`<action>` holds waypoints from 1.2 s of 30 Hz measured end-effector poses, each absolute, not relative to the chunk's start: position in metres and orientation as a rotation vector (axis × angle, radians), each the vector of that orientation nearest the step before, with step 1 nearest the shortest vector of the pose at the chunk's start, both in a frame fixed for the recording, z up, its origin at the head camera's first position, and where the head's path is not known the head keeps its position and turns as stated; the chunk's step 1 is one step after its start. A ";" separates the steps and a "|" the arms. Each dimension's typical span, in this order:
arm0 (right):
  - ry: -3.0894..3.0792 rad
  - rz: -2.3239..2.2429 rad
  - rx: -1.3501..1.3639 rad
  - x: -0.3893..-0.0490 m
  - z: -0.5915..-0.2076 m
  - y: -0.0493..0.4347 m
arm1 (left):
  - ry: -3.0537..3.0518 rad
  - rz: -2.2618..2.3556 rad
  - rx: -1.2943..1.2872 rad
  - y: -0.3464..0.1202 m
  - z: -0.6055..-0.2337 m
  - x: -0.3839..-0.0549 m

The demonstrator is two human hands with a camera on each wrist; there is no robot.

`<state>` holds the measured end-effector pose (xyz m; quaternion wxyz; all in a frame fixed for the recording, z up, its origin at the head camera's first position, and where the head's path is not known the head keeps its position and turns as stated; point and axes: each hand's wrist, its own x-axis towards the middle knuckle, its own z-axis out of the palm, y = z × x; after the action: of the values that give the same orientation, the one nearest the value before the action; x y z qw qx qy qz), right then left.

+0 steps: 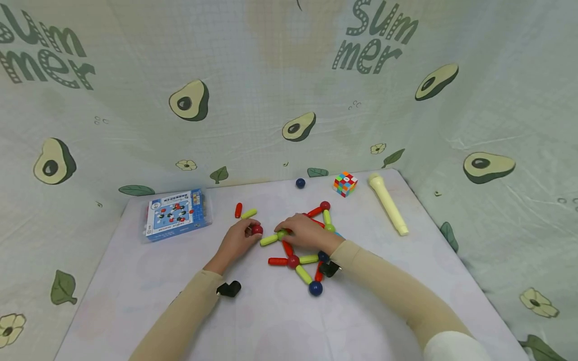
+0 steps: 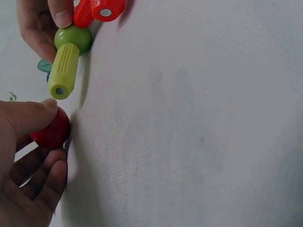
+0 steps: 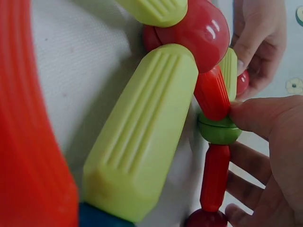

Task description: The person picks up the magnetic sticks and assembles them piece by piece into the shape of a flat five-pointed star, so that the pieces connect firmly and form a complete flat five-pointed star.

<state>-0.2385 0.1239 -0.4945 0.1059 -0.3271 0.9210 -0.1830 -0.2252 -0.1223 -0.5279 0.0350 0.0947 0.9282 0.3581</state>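
My left hand [image 1: 236, 240] pinches a red ball [image 2: 53, 130] between thumb and fingers, low over the table. Just right of it, my right hand [image 1: 308, 232] grips a green ball [image 3: 218, 131] with thumb and fingertips. A yellow-green rod [image 2: 65, 71] sticks out from that green ball, its bare end pointing at the red ball with a small gap between them. A red rod [image 1: 287, 248] links the green ball to another red ball [image 1: 293, 261]. This belongs to a flat frame of rods and balls, with a blue ball [image 1: 315, 288] at its near corner. My right forearm partly hides the frame.
A loose red rod [image 1: 238, 210] and a yellow-green rod [image 1: 249, 214] lie beyond my left hand. At the back left is a boxed set [image 1: 173, 215]. A dark blue ball [image 1: 300, 183], a puzzle cube [image 1: 345, 184] and a cream microphone-shaped stick [image 1: 388, 204] lie along the back and right.
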 end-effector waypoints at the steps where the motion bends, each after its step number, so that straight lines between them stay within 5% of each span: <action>1: 2.721 -0.544 -0.968 -0.239 -0.495 0.124 | 2.852 1.102 0.291 -0.123 -0.527 -0.225; 36: 2.862 -0.675 -0.881 -0.228 -0.498 0.132 | 2.673 1.104 0.389 -0.137 -0.528 -0.222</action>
<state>-0.2277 0.1319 -0.4982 0.0360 -0.2868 0.9317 -0.2199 -0.2222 -0.1372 -0.5282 0.1117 0.1325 0.9103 0.3760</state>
